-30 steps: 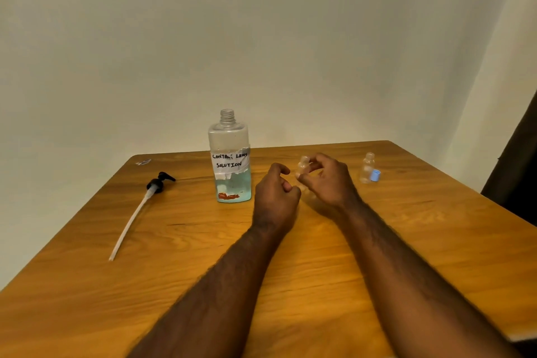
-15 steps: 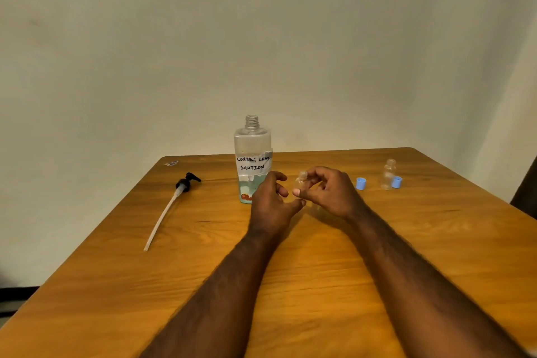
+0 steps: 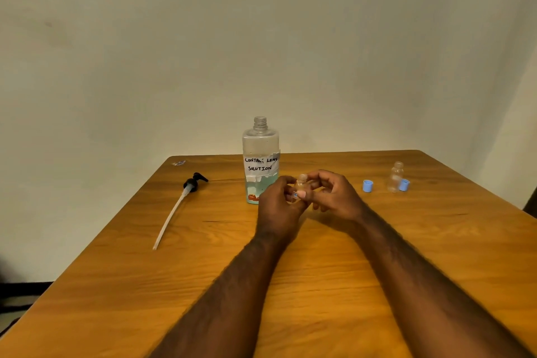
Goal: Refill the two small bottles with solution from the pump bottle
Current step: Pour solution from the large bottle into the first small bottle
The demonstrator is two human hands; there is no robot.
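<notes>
Small bottle (image 3: 299, 187), head view: uncapped at frame centre, fingers of left hand (image 3: 279, 206) and right hand (image 3: 334, 197) curled on it. Left hand has just closed in. Blue cap (image 3: 368, 185) now lies right of centre, so pouring from pump bottle (image 3: 261, 160) likely comes next.

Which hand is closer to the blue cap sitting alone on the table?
Right. The right hand sits just left of the blue cap, not touching it; the left hand is farther left, past the small bottle both hold.
</notes>
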